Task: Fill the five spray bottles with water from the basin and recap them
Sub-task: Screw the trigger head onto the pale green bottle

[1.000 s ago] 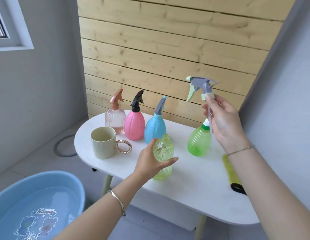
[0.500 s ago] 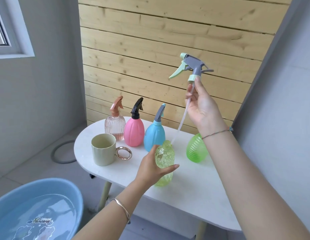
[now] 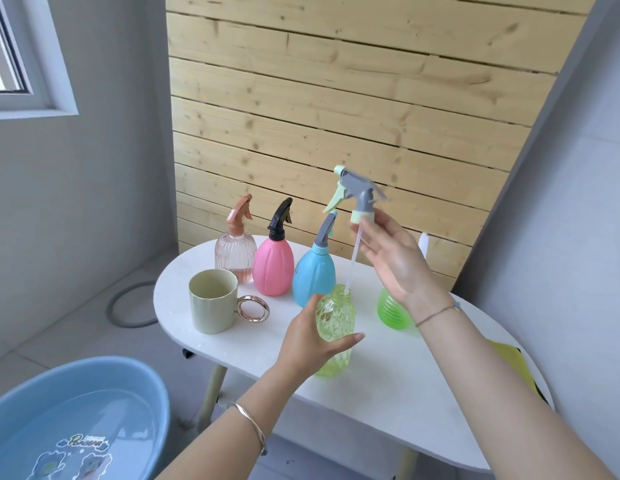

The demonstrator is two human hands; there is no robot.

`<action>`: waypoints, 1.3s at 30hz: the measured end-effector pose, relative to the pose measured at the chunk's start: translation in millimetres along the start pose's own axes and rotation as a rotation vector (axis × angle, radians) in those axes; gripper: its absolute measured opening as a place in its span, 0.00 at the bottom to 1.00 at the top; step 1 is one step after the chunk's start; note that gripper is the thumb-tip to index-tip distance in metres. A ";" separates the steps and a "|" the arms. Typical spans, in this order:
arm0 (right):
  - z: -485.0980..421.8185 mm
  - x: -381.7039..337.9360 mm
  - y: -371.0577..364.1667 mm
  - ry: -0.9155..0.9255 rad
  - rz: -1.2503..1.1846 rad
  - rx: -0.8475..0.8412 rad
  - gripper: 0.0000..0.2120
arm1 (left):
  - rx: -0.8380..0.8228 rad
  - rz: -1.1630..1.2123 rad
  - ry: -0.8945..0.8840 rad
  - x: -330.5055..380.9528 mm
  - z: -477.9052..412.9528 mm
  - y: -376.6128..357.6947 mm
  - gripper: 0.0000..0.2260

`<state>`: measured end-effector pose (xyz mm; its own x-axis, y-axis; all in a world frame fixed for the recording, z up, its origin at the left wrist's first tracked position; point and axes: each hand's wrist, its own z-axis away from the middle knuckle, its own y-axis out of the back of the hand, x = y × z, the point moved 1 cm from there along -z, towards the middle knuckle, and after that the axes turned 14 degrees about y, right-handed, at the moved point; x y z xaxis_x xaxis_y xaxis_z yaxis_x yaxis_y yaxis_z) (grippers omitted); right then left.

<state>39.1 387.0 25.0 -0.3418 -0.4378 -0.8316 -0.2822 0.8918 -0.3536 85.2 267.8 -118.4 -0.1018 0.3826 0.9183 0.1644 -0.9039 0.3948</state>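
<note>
On the counter (image 3: 405, 393), left hand (image 3: 312, 337) fingers (image 3: 351, 337) grip the yellow bottle (image 3: 336, 313); right hand (image 3: 395, 261) fingers (image 3: 367, 230) pinch the spray head (image 3: 357, 192) above it.

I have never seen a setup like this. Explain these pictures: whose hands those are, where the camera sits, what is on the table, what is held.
No machine here: a person works with bare hands, and every picture comes from one wide camera worn on the head, looking forward and down. The left hand grips a yellow bottle on the white table. The right hand pinches the spray head by its collar, above the bottle, with the thin tube hanging into the open neck. Also on the table: a mug, a peach bottle, a pink bottle and a blue bottle, all capped, a green bottle partly hidden behind the right wrist, and a yellow cloth. A blue basin of water stands on the floor, lower left.
</note>
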 end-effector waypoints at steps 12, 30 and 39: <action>31.4 21.9 34.6 -0.143 0.489 -0.404 0.17 | -0.005 0.009 -0.022 0.7 0.8 0.7 0.30; 35.0 36.0 34.1 -0.068 0.556 -0.368 0.16 | -0.205 0.233 0.059 64.6 -15.5 70.1 0.34; 45.3 47.9 26.9 0.032 0.600 -0.247 0.13 | -0.179 0.184 0.009 80.8 -30.4 50.7 0.09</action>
<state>55.7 395.2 -43.8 -0.5292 0.1218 -0.8397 -0.2306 0.9318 0.2805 55.5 247.0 -25.1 -0.0955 0.2077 0.9735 0.0044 -0.9779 0.2091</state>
